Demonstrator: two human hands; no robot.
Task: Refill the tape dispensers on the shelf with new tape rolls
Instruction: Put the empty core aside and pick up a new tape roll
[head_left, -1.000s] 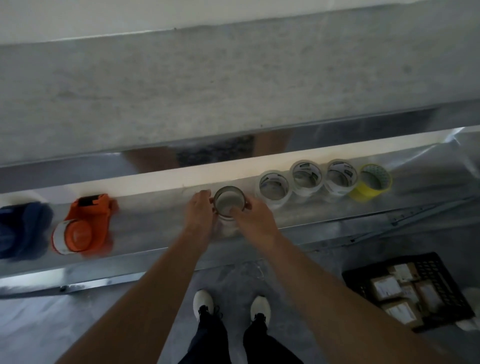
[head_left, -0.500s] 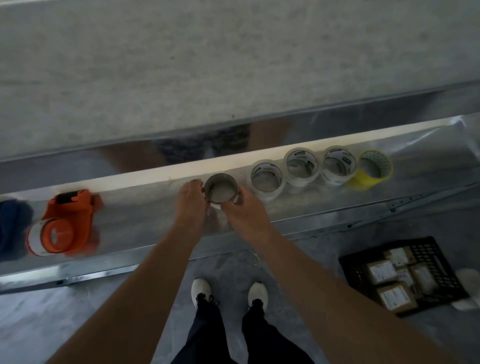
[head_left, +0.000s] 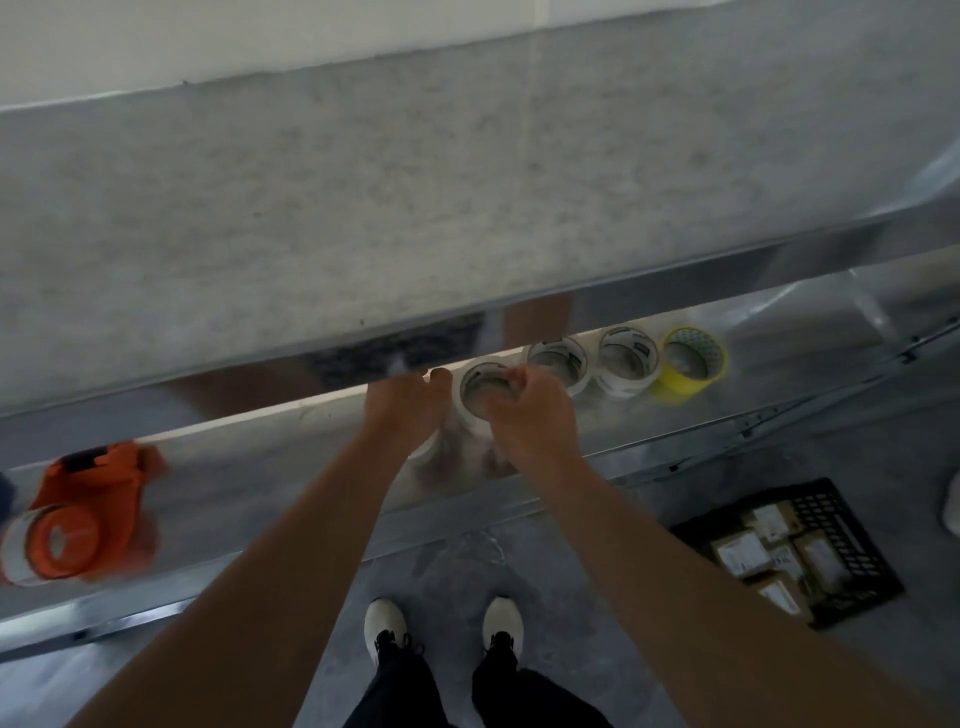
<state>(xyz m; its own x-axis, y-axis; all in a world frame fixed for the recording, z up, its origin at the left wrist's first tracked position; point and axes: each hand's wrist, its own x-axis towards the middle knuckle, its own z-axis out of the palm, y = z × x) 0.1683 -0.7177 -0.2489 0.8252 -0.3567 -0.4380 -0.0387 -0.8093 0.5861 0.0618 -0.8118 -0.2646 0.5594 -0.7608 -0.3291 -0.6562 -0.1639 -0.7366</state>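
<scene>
**On the metal shelf: both hands at one white tape roll**

Midway along the shelf (head_left: 270, 467), a white tape roll (head_left: 470, 408), open core facing the camera, at the left end of a short row. Over its near right rim, the right hand (head_left: 530, 415), fingers curled and clamped on the edge. Just beside the roll's left flank, the left hand (head_left: 402, 410), fingers bent away from the camera, thumb tip close to the rim. Cannot tell about any grip on that side, the contact being hidden behind the knuckles. Beneath that palm, a sliver of something white, too hidden to name. Hands close together, with only the roll between them.

To the right, side by side in line: a second white roll (head_left: 558, 361), a third white roll (head_left: 626, 358), then a yellow roll (head_left: 691, 364) at the far end.

Far left on the same shelf, well apart from the hands, an orange tape dispenser (head_left: 98, 499), blurred, with a loaded roll (head_left: 18, 551) at its near end.

Down on the grey floor, at right, a black crate (head_left: 852, 525) of brown labelled parcels (head_left: 740, 553). Straight below the arms, a pair of white shoes (head_left: 387, 623).
</scene>
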